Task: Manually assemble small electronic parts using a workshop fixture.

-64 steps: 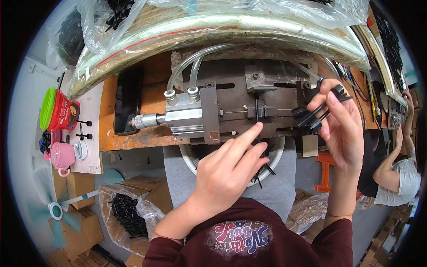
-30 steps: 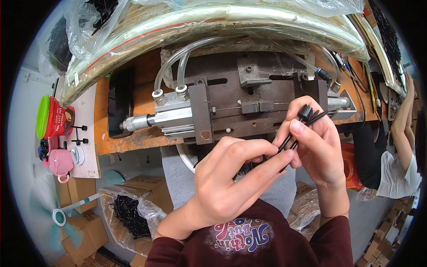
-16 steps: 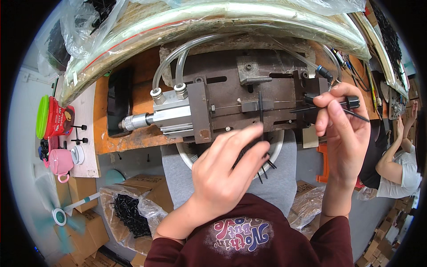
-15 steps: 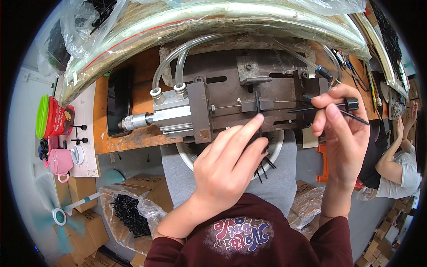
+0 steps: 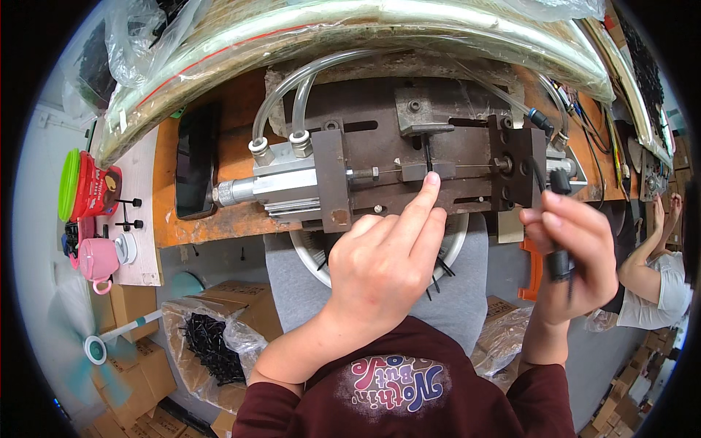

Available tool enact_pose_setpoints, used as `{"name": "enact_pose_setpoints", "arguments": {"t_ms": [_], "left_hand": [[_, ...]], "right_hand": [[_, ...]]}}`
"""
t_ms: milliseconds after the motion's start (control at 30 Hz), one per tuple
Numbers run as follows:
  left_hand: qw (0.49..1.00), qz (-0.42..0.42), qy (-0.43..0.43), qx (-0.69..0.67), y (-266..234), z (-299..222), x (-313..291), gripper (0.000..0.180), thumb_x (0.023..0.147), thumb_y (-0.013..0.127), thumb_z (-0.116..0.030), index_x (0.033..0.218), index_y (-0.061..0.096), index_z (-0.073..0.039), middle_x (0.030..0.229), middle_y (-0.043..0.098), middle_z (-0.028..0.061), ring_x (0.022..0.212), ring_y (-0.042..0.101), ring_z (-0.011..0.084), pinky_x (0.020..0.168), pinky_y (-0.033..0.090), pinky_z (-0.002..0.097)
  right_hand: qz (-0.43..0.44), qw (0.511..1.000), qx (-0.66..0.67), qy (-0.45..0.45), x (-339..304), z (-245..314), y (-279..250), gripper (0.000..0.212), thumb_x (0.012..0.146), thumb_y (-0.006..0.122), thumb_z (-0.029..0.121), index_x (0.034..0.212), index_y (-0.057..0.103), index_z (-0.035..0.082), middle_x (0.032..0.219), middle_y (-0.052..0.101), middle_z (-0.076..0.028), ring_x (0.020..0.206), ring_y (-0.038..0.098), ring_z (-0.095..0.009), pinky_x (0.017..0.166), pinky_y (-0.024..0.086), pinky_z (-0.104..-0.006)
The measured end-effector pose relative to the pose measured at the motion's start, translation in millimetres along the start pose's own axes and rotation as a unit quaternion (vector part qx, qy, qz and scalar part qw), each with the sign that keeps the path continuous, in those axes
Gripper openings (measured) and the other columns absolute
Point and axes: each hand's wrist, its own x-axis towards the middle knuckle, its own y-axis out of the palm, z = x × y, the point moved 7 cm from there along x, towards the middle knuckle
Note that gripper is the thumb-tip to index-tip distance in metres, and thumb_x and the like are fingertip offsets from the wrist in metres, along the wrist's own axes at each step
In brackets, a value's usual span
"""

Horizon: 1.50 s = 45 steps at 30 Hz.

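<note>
My left hand reaches over the middle of a dark metal clamping fixture. Its index fingertip presses on a thin black rod, which lies across a small grey block below an upright metal stop. The rod's near end is hidden by the fingers. Thin needles run toward the block from both sides. To the right of the fixture, my right hand is closed around black knob-ended rods. These are partly smeared by motion, and how many there are cannot be told.
Air cylinders with clear hoses flank the fixture. A dark phone lies at left, near a pink cup. On my lap sits a white-rimmed tub. Below left are a bag of black parts and a fan. Another person sits at right.
Both cylinder shafts have come inward toward the block. My left index finger has moved slightly up along the black rod. My right hand has lowered and turned the knob-ended rods more upright.
</note>
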Motion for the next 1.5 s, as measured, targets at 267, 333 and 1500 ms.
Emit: {"name": "enact_pose_setpoints", "arguments": {"t_ms": [267, 333, 1500], "left_hand": [[0.928, -0.039, -0.008, -0.37, -25, -10, -1, 0.046, 0.066, 0.091, -0.006, 0.106, 0.071, 0.0, 0.1, 0.072, 0.0135, 0.076, 0.071, 0.0188, 0.067, 0.058, 0.0277], [0.932, -0.023, -0.038, -0.36, -28, -9, -1, 0.043, 0.066, 0.091, -0.007, 0.104, 0.072, -0.001, 0.099, 0.072, 0.0124, 0.078, 0.071, 0.02, 0.068, 0.058, 0.0284], [0.98, -0.102, -0.012, -0.173, -64, -3, 2, 0.039, 0.063, 0.089, -0.003, 0.1, 0.076, -0.005, 0.104, 0.072, 0.0117, 0.082, 0.071, 0.0205, 0.07, 0.059, 0.0297]], "right_hand": [[0.096, 0.977, -0.095, -0.164, -13, 30, 29, 0.034, 0.064, 0.075, 0.004, 0.096, 0.074, -0.006, 0.106, 0.07, -0.02, 0.07, 0.066, -0.023, 0.06, 0.055, -0.0317], [0.106, 0.978, -0.086, -0.158, -11, 30, 31, 0.036, 0.064, 0.074, 0.003, 0.098, 0.073, -0.007, 0.108, 0.07, -0.022, 0.078, 0.069, -0.025, 0.066, 0.058, -0.0329], [0.137, 0.959, 0.156, 0.194, 112, -28, 49, 0.019, 0.094, 0.065, 0.017, 0.103, 0.065, 0.0, 0.069, 0.062, -0.005, 0.051, 0.054, -0.006, 0.045, 0.037, -0.0175]]}}
